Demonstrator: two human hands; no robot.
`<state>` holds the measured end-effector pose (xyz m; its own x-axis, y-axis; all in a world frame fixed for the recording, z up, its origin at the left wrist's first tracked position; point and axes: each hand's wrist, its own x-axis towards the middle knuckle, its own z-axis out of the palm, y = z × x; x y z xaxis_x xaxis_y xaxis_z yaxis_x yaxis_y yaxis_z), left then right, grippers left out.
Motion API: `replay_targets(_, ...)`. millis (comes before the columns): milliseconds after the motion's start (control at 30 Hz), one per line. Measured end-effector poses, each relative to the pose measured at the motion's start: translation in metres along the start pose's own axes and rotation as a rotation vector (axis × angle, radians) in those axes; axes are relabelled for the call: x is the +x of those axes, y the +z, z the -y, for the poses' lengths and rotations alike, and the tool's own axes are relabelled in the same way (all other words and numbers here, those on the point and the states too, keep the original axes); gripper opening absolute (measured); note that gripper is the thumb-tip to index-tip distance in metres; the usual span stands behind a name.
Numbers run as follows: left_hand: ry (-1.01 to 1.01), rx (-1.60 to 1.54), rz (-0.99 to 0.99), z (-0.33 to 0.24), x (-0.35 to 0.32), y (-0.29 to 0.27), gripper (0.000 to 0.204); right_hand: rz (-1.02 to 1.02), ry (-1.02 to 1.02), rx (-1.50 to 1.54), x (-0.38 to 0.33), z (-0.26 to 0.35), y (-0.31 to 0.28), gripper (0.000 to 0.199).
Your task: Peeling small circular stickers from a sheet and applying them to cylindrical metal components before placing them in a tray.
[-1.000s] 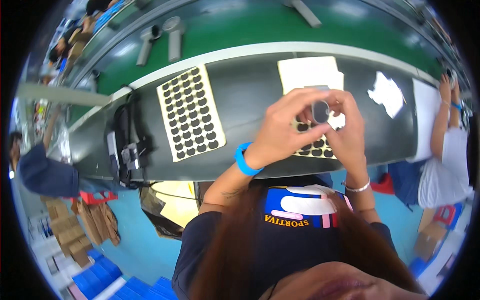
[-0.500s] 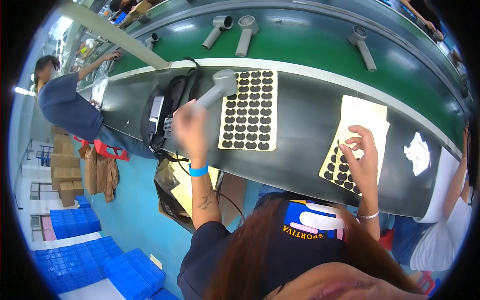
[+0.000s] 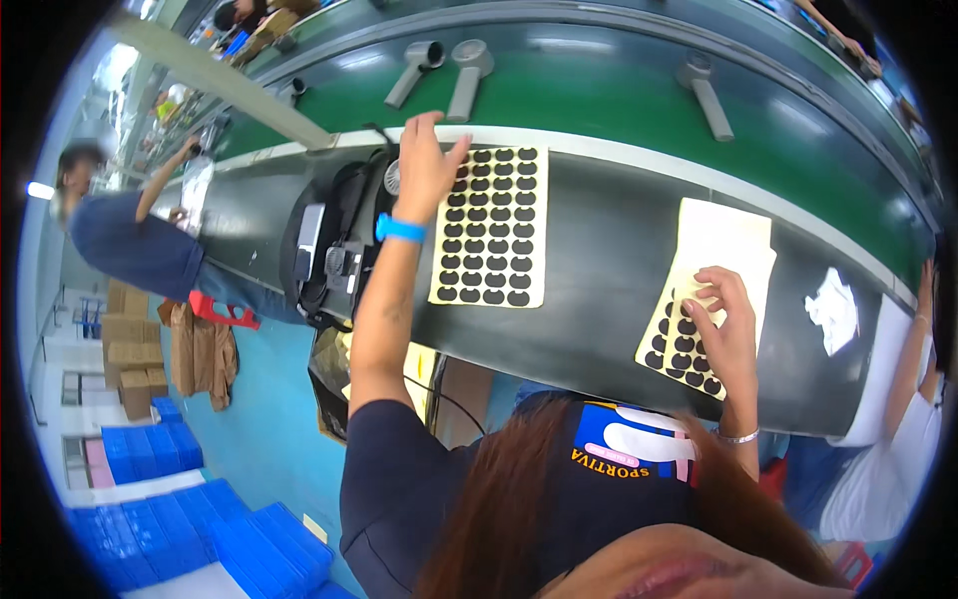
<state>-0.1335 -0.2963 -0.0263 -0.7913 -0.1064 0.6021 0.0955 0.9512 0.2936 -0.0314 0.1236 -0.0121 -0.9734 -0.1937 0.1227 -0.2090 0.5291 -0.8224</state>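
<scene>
Both the left hand (image 3: 427,172), spread beside a grey fan (image 3: 392,178), and right hand (image 3: 728,324), loosely curled over stacked sheets (image 3: 724,232), look empty; the dotted sheet (image 3: 489,232) lies flat on the tabletop (image 3: 604,240), probably for easy reach.

Left hand (image 3: 426,172) reaches well forward, spread; right hand (image 3: 728,321) is nearer the body, loosely curled.
</scene>
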Motion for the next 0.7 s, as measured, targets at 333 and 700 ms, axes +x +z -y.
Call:
replay_targets(333, 0.026, 0.221, 0.05, 0.047, 0.101, 0.05, 0.025, -0.141, 0.105, -0.062, -0.035, -0.033, -0.036, 0.028)
replay_targets(700, 0.222, -0.503, -0.148, -0.165, 0.031, -0.033, 0.03, -0.268, 0.097, -0.102, -0.028, -0.047, -0.046, 0.015)
